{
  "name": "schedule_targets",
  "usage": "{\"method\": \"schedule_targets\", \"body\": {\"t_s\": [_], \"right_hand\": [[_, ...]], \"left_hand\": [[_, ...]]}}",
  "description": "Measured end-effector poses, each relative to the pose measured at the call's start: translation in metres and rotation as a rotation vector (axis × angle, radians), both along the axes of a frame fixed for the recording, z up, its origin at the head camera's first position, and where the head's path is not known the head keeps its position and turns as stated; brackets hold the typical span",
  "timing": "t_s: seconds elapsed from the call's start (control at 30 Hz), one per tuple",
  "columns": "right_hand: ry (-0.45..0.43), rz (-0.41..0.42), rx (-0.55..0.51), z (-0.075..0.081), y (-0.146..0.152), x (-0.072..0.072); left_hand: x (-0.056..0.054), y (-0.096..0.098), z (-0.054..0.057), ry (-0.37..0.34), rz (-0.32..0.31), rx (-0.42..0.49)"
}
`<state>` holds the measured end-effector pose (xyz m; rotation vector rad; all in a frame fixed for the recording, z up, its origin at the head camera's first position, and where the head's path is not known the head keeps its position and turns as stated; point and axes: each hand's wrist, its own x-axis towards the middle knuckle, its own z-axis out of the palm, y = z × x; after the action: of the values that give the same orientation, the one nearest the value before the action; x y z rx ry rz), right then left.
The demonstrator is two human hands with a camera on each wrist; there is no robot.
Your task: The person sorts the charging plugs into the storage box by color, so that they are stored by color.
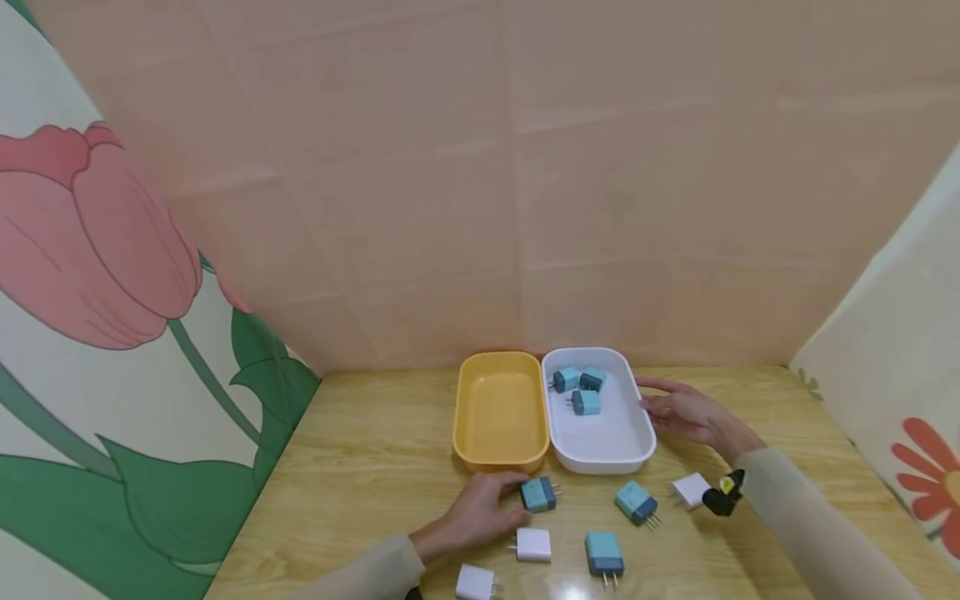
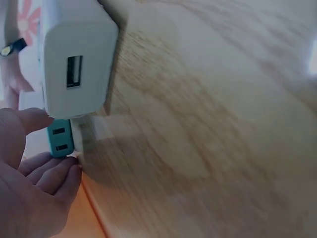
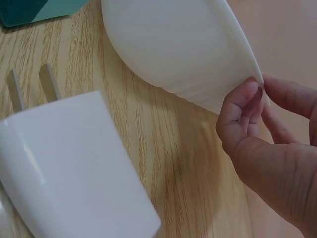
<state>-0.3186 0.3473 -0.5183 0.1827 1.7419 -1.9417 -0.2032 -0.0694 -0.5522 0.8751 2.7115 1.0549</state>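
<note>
My left hand [image 1: 480,508] is at a teal and dark-blue USB charger [image 1: 538,494] on the table, in front of the yellow tray [image 1: 501,457]. In the left wrist view the thumb lies at one side of this charger [image 2: 60,139] and the fingertips at the other, pinching it; its two ports face the camera. My right hand [image 1: 686,414] is at the right side of the white tray [image 1: 600,460]. The right wrist view shows its thumb and fingers pinching the tray's rim [image 3: 247,44]. Three teal chargers [image 1: 587,402] lie inside the white tray.
Two more teal chargers [image 1: 636,502] lie on the table before the white tray. White chargers lie near my left hand [image 1: 533,545], at the front edge [image 1: 476,582] and under my right wrist [image 1: 691,491]. A draped cloth [image 1: 420,250] hangs behind the trays.
</note>
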Motion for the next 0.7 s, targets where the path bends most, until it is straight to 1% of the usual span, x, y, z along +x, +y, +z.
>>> {"method": "schedule_targets", "body": {"t_s": [0.17,0.33,0.47,0.57,0.7], "right_hand": [[-0.003,-0.004,-0.002,0.0014,-0.0004,0.0001],[-0.002,-0.004,-0.002,0.0016,-0.0007,-0.0002],[0.001,-0.001,0.002,0.0003,-0.0009,-0.0001],[-0.005,-0.001,-0.005,-0.0005,-0.0006,-0.0002],[-0.011,-0.006,-0.015,0.0006,-0.0007,-0.0005]], "left_hand": [[-0.0004,0.0014,-0.0012,0.002,0.001,-0.008],[0.0004,0.0050,-0.0001,-0.011,0.020,-0.014],[-0.0006,0.0058,-0.0039,-0.015,0.037,-0.023],[-0.0018,0.0051,-0.0062,-0.003,0.032,-0.025],[-0.0024,0.0040,-0.0051,0.009,0.023,-0.022]]}}
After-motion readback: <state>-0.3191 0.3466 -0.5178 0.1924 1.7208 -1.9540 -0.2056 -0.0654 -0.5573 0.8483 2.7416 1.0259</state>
